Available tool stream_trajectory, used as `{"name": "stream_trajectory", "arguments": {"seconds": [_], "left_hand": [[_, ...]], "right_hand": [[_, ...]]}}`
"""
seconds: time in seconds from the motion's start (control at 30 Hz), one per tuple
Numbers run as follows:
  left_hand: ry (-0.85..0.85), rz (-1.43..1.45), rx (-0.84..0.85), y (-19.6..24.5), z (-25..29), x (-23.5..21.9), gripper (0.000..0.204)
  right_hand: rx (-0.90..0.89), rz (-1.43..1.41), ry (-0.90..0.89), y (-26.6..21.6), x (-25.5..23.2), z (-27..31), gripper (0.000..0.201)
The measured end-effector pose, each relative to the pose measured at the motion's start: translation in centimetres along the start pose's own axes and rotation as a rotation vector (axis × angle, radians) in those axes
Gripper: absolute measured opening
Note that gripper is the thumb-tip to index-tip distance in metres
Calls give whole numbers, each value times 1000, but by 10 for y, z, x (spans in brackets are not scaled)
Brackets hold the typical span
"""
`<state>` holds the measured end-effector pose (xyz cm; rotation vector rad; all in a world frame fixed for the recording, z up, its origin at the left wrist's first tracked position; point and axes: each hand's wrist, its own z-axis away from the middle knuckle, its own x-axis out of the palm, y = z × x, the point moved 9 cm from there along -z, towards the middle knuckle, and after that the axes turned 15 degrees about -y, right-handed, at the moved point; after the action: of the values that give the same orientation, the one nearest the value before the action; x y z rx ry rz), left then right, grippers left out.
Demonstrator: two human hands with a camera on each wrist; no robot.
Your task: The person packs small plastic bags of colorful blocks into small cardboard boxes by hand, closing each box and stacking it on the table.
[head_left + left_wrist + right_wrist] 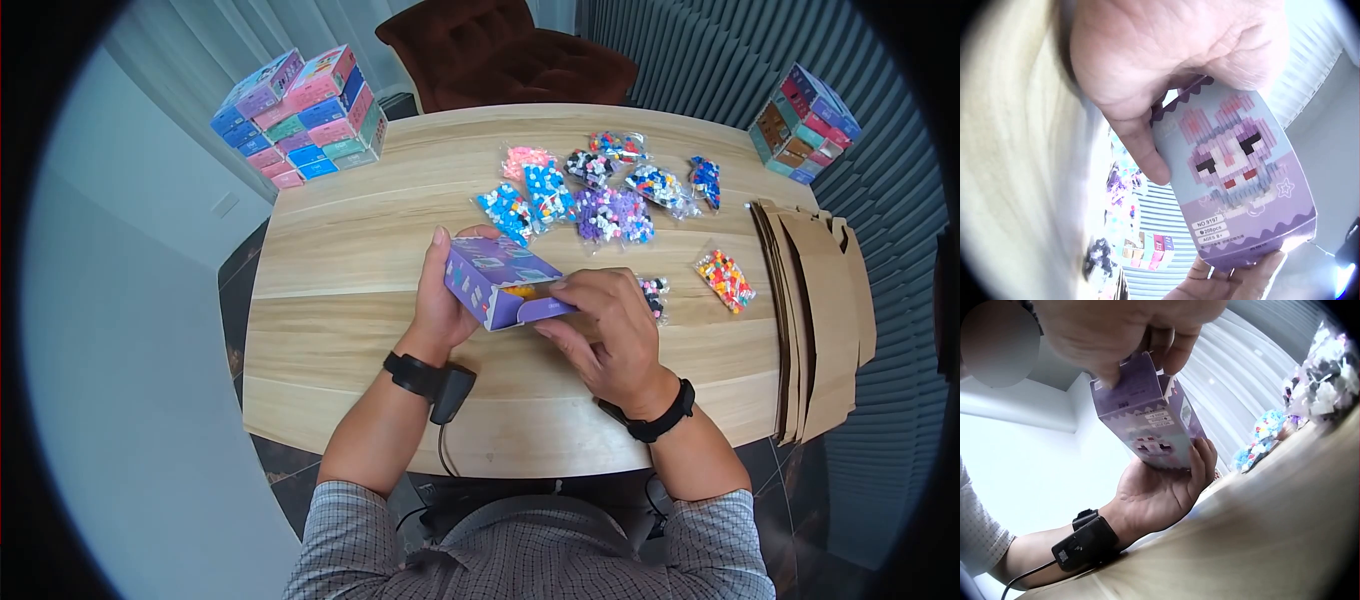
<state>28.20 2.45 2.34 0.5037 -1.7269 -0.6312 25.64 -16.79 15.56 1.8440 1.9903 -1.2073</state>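
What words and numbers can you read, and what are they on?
"NO.9197" on the purple box
"208pcs" on the purple box
"AGES 8+" on the purple box
Too small or blurred to read: other print on the purple box, and marks on the left box stack, right box stack and black wrist gadget.

The central box [505,262] looks smooth card, the bags [612,215] glossy plastic, the table [340,250] grained wood, the chair [500,65] at top velvety cloth.
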Motion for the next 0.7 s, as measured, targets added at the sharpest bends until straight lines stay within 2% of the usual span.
{"name": "stream_trajectory", "arguments": {"seconds": [0.7], "left_hand": [[-21, -21, -8, -1, 1, -1, 66]], "right_hand": [[64, 15, -24, 5, 4, -1, 41]]}}
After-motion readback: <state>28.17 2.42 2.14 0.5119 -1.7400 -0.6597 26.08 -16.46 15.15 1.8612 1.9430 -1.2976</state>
